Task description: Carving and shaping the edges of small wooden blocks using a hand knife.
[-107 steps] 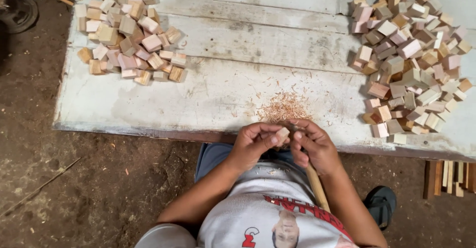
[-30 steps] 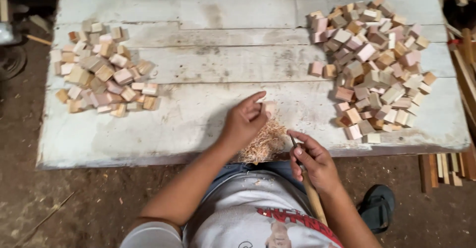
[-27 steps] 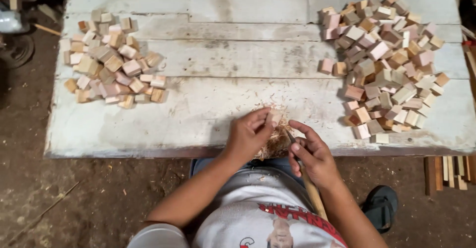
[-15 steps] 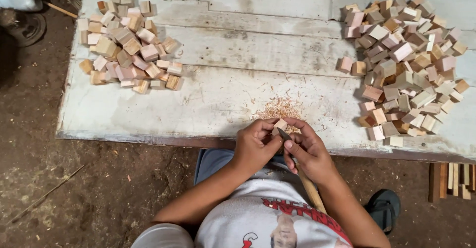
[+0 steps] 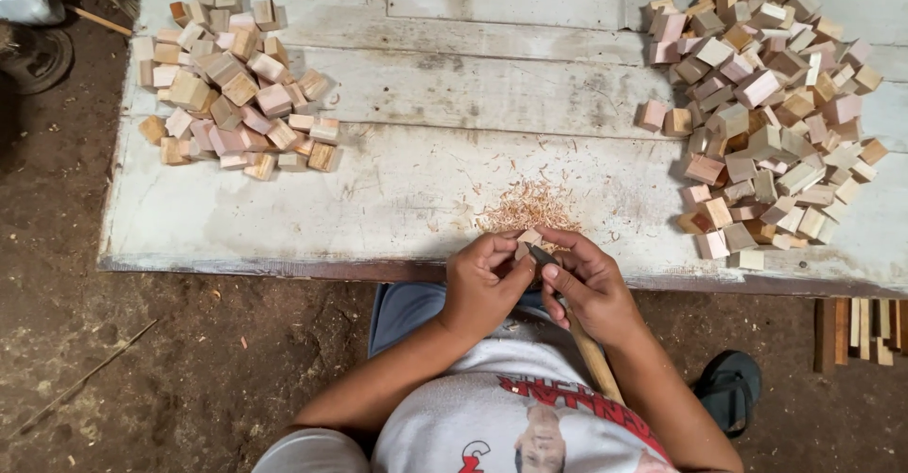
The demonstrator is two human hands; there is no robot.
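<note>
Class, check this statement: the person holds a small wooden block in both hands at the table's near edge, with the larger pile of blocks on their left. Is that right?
Not quite. The head view shows the larger pile on the person's right; the smaller pile lies on their left. The rest stands: left hand and right hand hold a small wooden block at the table's near edge.

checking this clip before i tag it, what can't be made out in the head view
- Small wooden block: mostly covered by the fingers of the left hand and right hand; shape unclear.
- Dark thin blade: too small to tell its edge.
- Long wooden handle: lower end hidden behind the right forearm.
- Right pile of pale wooden blocks: cut by the top edge.
</note>
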